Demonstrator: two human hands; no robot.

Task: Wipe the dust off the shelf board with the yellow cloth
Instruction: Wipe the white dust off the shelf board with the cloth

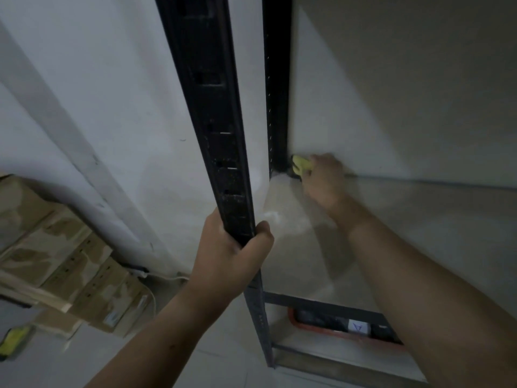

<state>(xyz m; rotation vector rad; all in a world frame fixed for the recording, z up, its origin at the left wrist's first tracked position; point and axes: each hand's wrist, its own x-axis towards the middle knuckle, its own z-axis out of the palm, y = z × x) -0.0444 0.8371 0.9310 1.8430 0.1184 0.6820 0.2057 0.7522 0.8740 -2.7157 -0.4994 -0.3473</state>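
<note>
The pale shelf board (419, 233) stretches from the centre to the right, dim and dusty. My right hand (324, 180) reaches to its far left corner and grips the yellow cloth (300, 165), pressing it against the board beside the rear black upright (277, 93). Only a small bunch of the cloth shows past my fingers. My left hand (232, 253) is wrapped around the front black upright (218, 121) of the rack, fingers curled round its edge.
A white wall (112, 107) stands behind and left of the rack. Stacked cardboard boxes (64, 261) lie on the floor at left, with a white cable (156, 278) and a yellow object (14, 340). A red-rimmed bin (335, 326) sits on the shelf below.
</note>
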